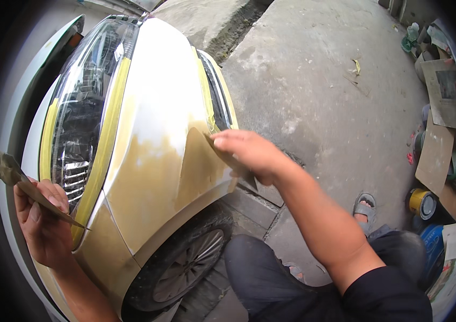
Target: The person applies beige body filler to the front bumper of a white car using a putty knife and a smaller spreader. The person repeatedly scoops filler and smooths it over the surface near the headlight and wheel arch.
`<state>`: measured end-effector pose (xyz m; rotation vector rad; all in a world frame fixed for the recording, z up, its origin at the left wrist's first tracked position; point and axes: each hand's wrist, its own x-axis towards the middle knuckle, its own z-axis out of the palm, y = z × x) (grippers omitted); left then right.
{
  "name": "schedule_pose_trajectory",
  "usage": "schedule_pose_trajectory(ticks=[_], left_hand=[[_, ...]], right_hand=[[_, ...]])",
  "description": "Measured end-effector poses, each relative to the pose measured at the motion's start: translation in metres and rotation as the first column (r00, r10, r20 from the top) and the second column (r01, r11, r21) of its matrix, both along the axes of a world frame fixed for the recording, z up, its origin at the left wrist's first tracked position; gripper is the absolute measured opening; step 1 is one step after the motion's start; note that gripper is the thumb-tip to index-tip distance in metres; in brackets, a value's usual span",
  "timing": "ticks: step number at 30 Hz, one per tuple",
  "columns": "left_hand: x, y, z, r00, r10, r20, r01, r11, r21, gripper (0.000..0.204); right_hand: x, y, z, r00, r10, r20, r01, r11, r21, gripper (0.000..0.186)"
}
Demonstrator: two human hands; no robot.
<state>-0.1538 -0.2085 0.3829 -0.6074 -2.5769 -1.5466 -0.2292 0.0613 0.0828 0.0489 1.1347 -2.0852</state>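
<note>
My right hand (249,155) grips a thin flat putty spreader (242,170), its upper edge at the car's bumper corner. Beside that edge, a darker tan patch of filler (196,161) covers part of the white bumper (155,129). On the left, my left hand (40,220) pinches another thin flat blade (51,206), with a greyish-tan lump of putty (8,169) on its far end. This blade's pointed end lies in front of the taped edge near the headlight. Both hands are closed, the fingertips partly hidden.
Yellow masking tape (111,123) borders the headlight (86,96) and a smaller lamp (216,88). Below the wheel arch is a tyre (169,279). To the right lie cardboard pieces (436,153), a yellow can (423,204) and a blue container (433,244) on the concrete floor (319,80).
</note>
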Motion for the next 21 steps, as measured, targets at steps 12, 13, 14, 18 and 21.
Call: schedule_pose_trajectory(ticks=[12,13,14,18,21], left_hand=[[0.004,0.007,0.001,0.997,0.07,0.017,-0.071,0.997,0.032,0.043],[0.004,0.008,0.0,0.997,0.072,0.032,-0.074,0.996,0.052,0.043],[0.004,0.008,0.0,0.996,0.087,0.02,-0.088,0.995,0.046,0.043],[0.005,0.01,-0.001,0.991,0.13,0.034,-0.131,0.99,0.051,0.043],[0.006,0.012,-0.001,0.988,0.152,0.034,-0.153,0.988,0.037,0.044]], right_hand=[[-0.043,-0.012,0.03,0.997,0.067,-0.025,-0.062,0.987,0.15,0.035],[-0.034,-0.018,0.031,0.998,0.051,-0.04,-0.047,0.993,0.112,0.04],[-0.019,-0.018,0.032,0.99,0.035,-0.138,-0.014,0.988,0.154,0.045],[0.015,-0.014,0.032,0.952,0.016,-0.307,0.033,0.988,0.153,0.048],[-0.006,0.009,0.024,0.991,0.107,-0.074,-0.103,0.993,0.062,0.046]])
